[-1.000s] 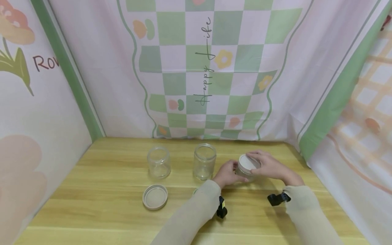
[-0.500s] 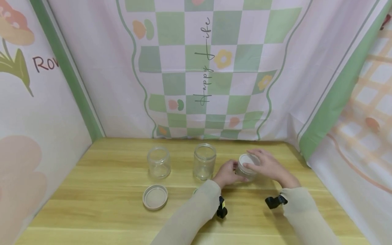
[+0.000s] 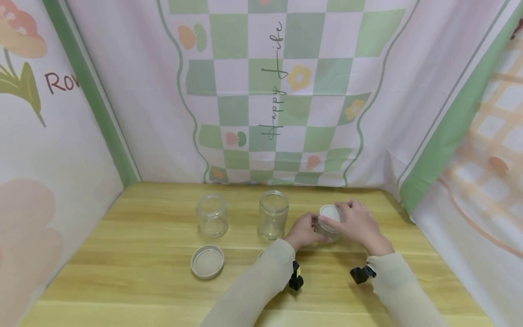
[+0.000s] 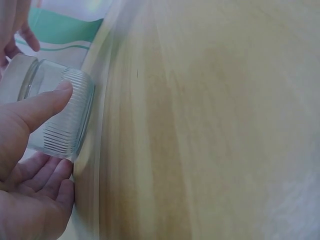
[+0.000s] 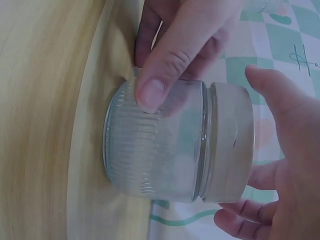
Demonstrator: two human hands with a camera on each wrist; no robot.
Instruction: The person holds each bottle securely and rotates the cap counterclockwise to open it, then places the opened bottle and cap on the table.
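Note:
A ribbed clear glass jar (image 5: pixel 170 145) stands on the table at the right, with a pale lid (image 5: pixel 232 145) on its top. My left hand (image 3: pixel 304 230) grips the jar's side, thumb across the ribbed glass and fingers on the opposite side. Over the lid, my right hand (image 3: pixel 360 225) is spread around its rim. In the right wrist view, its thumb tip stands slightly off the lid's edge, while its other fingers are at the opposite edge, partly hidden. Whether those fingers touch the lid is hard to tell.
Two lidless glass jars, a middle jar (image 3: pixel 273 218) and a left jar (image 3: pixel 212 217), stand along the back of the wooden table (image 3: pixel 135 272). A beige lid (image 3: pixel 207 262) lies inside up before the left jar. A green edge (image 3: pixel 260 255) shows beside the left sleeve.
My right hand has turned clockwise around the lid, its thumb shifting from the near side to the left and its wrist swinging left. My left hand has stayed on the jar.

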